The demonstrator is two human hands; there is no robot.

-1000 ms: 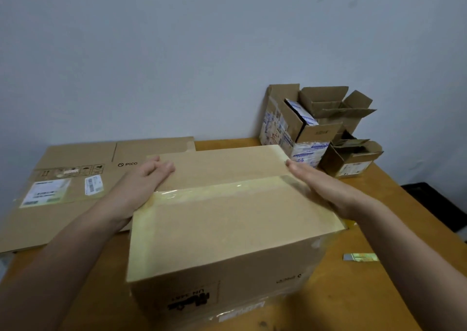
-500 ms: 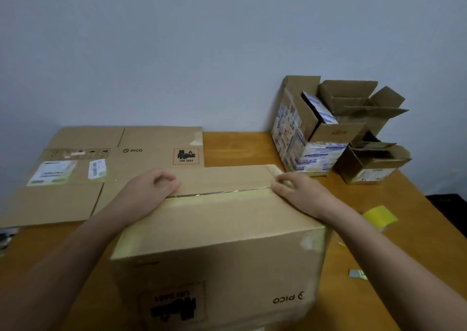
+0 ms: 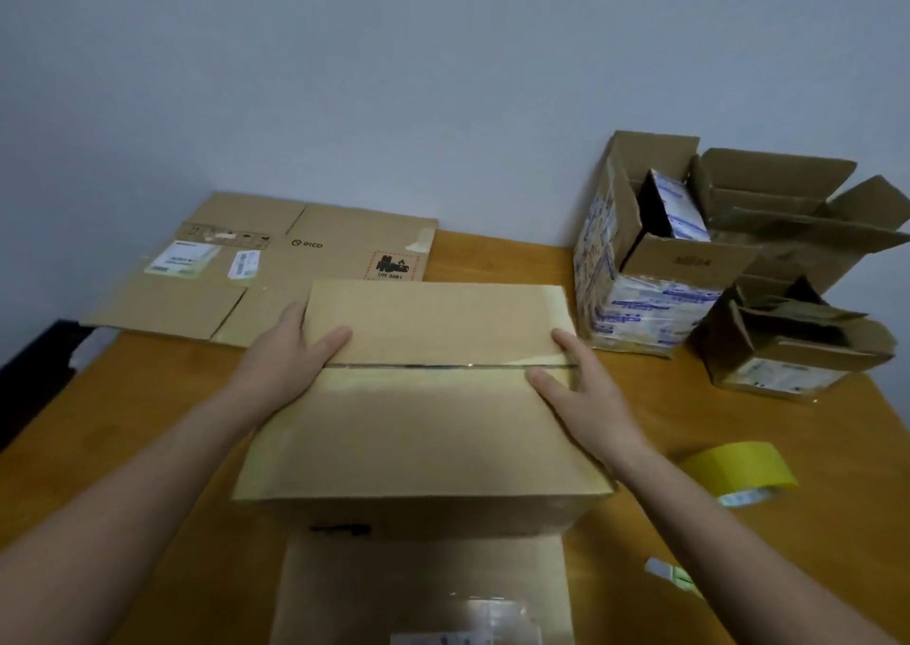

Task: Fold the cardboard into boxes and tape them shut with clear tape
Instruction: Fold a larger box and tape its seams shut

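A brown cardboard box (image 3: 423, 428) stands in the middle of the wooden table (image 3: 147, 423). Its two top flaps meet at a seam (image 3: 443, 365) running left to right. My left hand (image 3: 290, 354) rests at the left end of the seam, thumb on the far flap and fingers along the box's edge. My right hand (image 3: 576, 388) lies flat on the right end, fingers spread across both flaps. A flap with shiny clear tape (image 3: 423, 590) sticks out towards me below the box. A yellowish tape roll (image 3: 738, 472) lies to the right of the box.
A flattened PICO carton (image 3: 276, 260) lies at the back left. Open boxes (image 3: 655, 270) (image 3: 797, 349) crowd the back right corner against the wall. A small tape scrap (image 3: 674, 575) lies near the front right. A dark object (image 3: 29, 373) sits off the table's left edge.
The box has been turned, and an open seam now faces up instead of the taped face. Both hands went from curled over the seam to lying flatter at its two ends.
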